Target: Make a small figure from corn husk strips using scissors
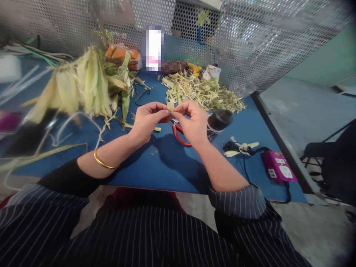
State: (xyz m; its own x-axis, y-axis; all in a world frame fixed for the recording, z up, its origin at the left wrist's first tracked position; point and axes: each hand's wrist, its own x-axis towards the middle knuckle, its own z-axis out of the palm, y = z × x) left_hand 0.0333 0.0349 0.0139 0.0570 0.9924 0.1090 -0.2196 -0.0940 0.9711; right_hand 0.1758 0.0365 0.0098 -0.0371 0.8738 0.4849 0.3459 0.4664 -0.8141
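My left hand (148, 119) and my right hand (192, 121) meet fingertip to fingertip over the blue table. Between them they pinch a small pale strip of corn husk (170, 106), its upper end sticking up past the fingers. Red-handled scissors (178, 136) lie under my right hand, their blades mostly hidden. Just right of that hand a cone of black thread (220, 120) lies on its side. Behind both hands spreads a heap of cut husk pieces (203, 89). A big bunch of whole corn husks (83, 85) stands to the left.
A purple power strip (279, 165) with a black cord sits at the right table edge, near a small tied husk piece (241, 147). At the back are an orange packet (124, 56) and a blurred-out upright screen (154, 48). Perforated metal mesh (244, 40) walls the far side.
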